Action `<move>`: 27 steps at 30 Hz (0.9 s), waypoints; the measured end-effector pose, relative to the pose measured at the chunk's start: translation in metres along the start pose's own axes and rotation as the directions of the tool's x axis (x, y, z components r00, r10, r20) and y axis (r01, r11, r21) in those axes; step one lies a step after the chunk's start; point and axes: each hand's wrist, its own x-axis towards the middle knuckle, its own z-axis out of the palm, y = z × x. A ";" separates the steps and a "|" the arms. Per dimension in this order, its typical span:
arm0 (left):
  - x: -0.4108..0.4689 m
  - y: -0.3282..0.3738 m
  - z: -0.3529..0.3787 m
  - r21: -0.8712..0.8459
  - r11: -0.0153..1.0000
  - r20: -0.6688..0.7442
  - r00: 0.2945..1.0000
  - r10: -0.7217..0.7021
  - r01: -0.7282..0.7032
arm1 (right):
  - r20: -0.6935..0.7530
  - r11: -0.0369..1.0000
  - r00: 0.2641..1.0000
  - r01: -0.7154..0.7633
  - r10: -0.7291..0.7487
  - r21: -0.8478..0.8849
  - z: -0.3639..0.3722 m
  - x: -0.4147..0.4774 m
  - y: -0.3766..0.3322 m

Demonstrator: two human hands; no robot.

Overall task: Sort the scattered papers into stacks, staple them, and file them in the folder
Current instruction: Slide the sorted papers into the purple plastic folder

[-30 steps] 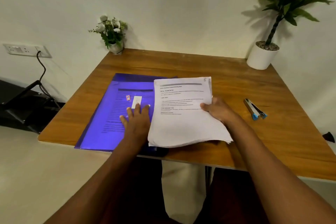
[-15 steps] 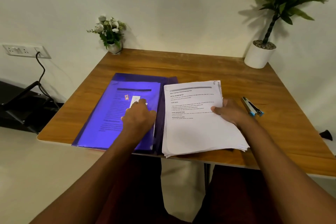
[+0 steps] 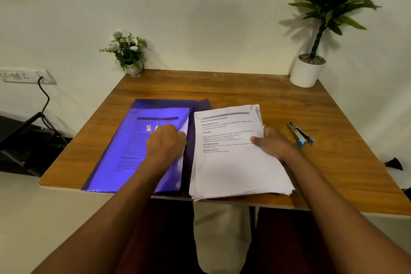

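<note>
So the folder (image 3: pixel 124 151) edge is pinched by the left hand (image 3: pixel 165 142), paper stack (image 3: pixel 233 169) gripped by the right hand (image 3: pixel 273 142); cover's probably best lifted wide before sheets get slid in.

Forearms (image 3: pixel 115 218): two, bare and sleeveless along their whole visible length.
Left hand (image 3: pixel 165 142): bare.
Right hand (image 3: pixel 272 142): bare.
Trousers (image 3: pixel 289 247): dark with a reddish-brown tint, covering both legs at the bottom of the view.
</note>
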 end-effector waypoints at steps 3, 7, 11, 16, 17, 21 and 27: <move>0.002 -0.002 -0.005 -0.014 1.000 0.012 1.000 0.011 -0.010 | 0.028 0.998 1.000 -0.008 0.007 0.058 -0.002 0.000 0.000; 0.002 -0.004 -0.006 0.026 0.999 0.060 0.998 0.027 -0.028 | 0.143 0.991 0.990 -0.009 -0.010 0.136 -0.010 0.001 -0.008; 0.002 -0.011 -0.005 0.006 0.996 0.036 0.996 0.087 -0.087 | 0.328 0.995 0.941 0.057 -0.082 0.085 -0.017 0.001 -0.028; -0.007 -0.018 -0.015 -0.046 0.995 -0.057 0.995 0.084 -0.087 | 0.440 0.992 0.893 0.119 -0.092 -0.033 -0.026 0.007 -0.051; -0.010 -0.019 -0.018 -0.047 0.996 -0.085 0.994 0.075 -0.079 | 0.462 0.991 0.883 0.120 -0.083 -0.051 -0.027 0.008 -0.054; -0.014 -0.021 -0.025 -0.047 0.998 -0.203 0.979 0.024 -0.034 | 0.554 0.991 0.827 0.130 -0.090 -0.034 -0.031 0.014 -0.059; -0.020 -0.014 -0.026 -0.010 0.994 -0.212 0.972 0.100 -0.105 | 0.580 0.992 0.806 0.123 -0.119 0.032 -0.019 0.019 -0.062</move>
